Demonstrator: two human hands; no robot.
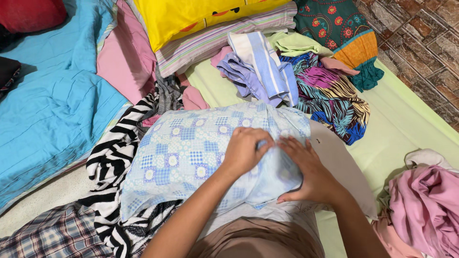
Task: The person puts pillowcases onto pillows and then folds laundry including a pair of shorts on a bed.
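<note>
A light blue cloth with a patchwork flower print (191, 148) lies bunched over my lap on the bed. My left hand (245, 152) presses on its middle, fingers curled into the fabric. My right hand (306, 168) lies flat on the cloth's right part, with its thumb hooked under the edge. The fingertips of both hands meet near the cloth's upper right. A pale grey garment (342, 162) lies beneath the cloth and sticks out on the right.
A black-and-white zebra-striped cloth (112, 157) and a plaid cloth (52, 236) lie at left. A heap of clothes (306, 81) sits ahead, with a yellow pillow (186, 16) behind it. Pink garments (425, 205) are piled at right. A blue blanket (48, 110) covers the far left. Brick floor (430, 48) lies beyond the pale green sheet.
</note>
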